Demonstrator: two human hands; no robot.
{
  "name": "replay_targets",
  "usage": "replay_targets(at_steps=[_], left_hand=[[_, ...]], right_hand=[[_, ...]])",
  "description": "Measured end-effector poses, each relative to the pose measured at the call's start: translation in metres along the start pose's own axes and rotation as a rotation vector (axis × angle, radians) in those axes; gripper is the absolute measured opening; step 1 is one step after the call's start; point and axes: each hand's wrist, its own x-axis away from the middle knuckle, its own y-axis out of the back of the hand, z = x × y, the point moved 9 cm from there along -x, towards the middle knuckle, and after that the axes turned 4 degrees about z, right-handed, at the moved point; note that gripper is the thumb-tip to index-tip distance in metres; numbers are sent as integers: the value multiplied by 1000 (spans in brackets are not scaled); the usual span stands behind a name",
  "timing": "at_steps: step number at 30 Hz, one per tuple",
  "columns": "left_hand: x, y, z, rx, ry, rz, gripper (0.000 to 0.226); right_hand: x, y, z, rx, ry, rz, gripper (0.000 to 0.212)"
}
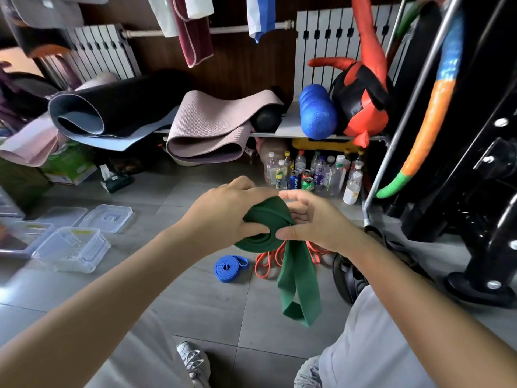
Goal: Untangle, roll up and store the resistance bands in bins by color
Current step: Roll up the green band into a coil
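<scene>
Fingers (293, 198) of both hands pinch the half-rolled green band (264, 217) above the floor (195, 303), tail hanging loose. Should the left hand (223, 214) or right hand (316, 224) ease off, the coil would likely spring open; the tail could snag the orange band (265, 264) below.

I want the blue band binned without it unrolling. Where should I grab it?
Come from above and pinch across the coiled part of the blue band, fingers on opposite outer sides. It lies flat on the floor; its loose end trails right, and lifting by that would likely unwind it.
</scene>
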Motion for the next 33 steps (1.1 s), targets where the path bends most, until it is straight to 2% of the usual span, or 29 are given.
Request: replay_targets(at_steps=[2, 3, 6, 7, 9, 10, 13, 17, 22, 24, 28, 30, 33], left_hand=[[2, 5, 9, 162, 50, -46, 63], [4, 10, 14, 227, 72, -96, 63], [8, 35, 29, 334, 115, -248, 65], [10, 42, 34, 373, 127, -277, 64], [12, 52, 40, 480, 126, -311, 63], [13, 57, 41, 533, 118, -333, 61], [19, 74, 49, 605, 118, -412, 57], [26, 90, 59, 562, 133, -448, 59], [35, 84, 84, 510, 199, -454, 66], [38, 75, 93, 497, 226, -437, 67], [43, 58, 103, 490, 282, -413, 65], [45, 54, 106, 477, 300, -409, 65], [45, 49, 107, 432, 317, -377, 64]], right_hand=[[4, 2, -18, -31, -74, 29, 91], [8, 2, -34, 24, -120, 61, 95], [32, -1, -102, 347, -279, 145, 74], [41, -1, -133, 401, -348, 158, 75], [58, -1, -186, 466, -485, 145, 97], [65, -2, -206, 504, -550, 146, 98], [71, -12, -240, 491, -647, 116, 67], [58, -32, -246, 377, -559, 63, 50], [54, -17, -242, 298, -539, -201, 6], [56, -5, -239, 327, -565, -302, 7], [66, 9, -240, 385, -709, -356, 11], [70, 17, -235, 399, -721, -407, 9], [70, 15, -234, 537, -789, -288, 10]])
